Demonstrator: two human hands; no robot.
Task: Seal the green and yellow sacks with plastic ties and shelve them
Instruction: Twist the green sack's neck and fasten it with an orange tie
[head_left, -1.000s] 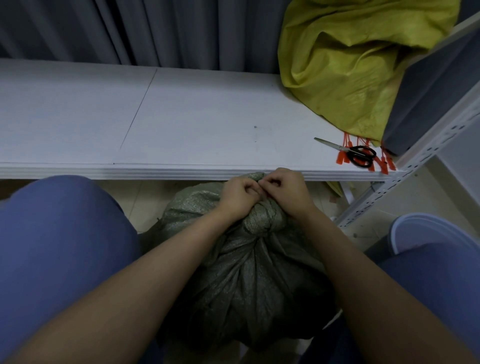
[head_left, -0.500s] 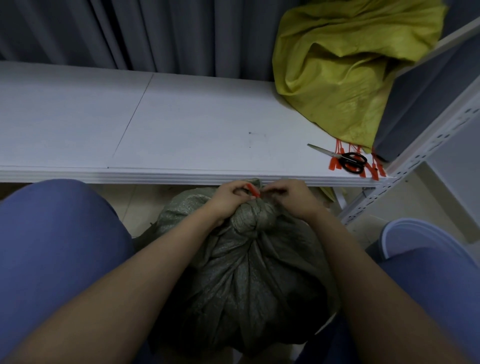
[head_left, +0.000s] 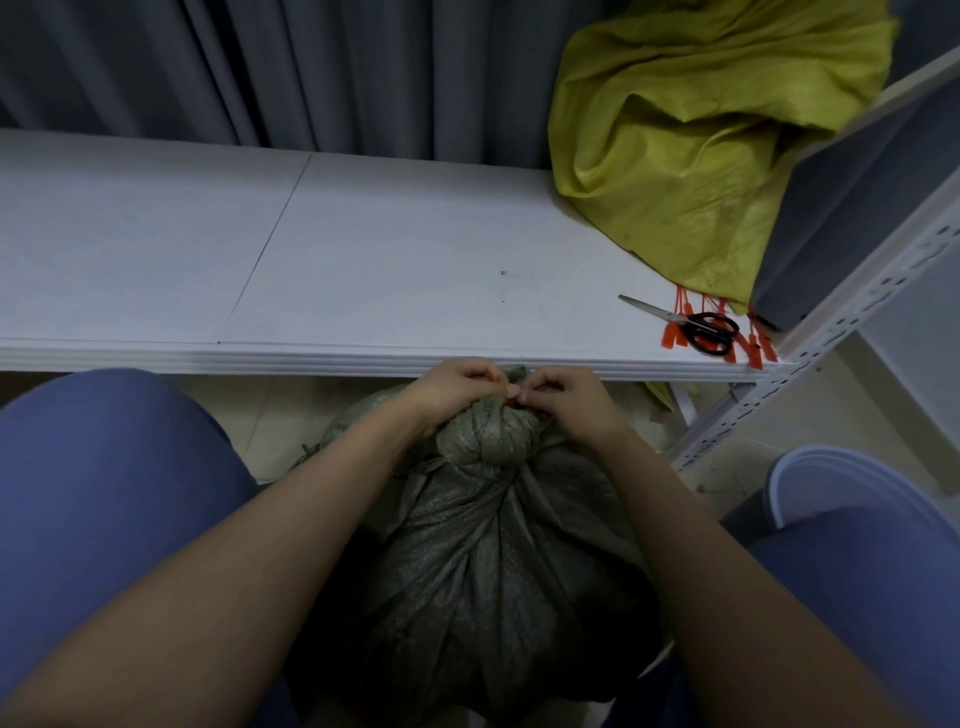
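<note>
A full green woven sack (head_left: 483, 571) stands on the floor between my knees, its neck gathered into a bunch at the top. My left hand (head_left: 457, 395) and my right hand (head_left: 566, 402) meet at that neck, fingers curled, pinching an orange plastic tie (head_left: 513, 401) of which only a sliver shows between the fingertips. The yellow sack (head_left: 691, 140) lies crumpled and open on the right end of the white shelf (head_left: 363, 260).
Black-handled scissors (head_left: 696, 325) lie on several spare orange ties (head_left: 748, 343) at the shelf's right front corner. A white perforated upright (head_left: 810, 358) slants down at the right. A pale bucket rim (head_left: 841, 478) sits by my right knee. Grey curtains hang behind.
The two hands stayed at the sack's neck. The orange tie showed more plainly between the fingers half a second ago and is now mostly covered. My view has shifted slightly.
</note>
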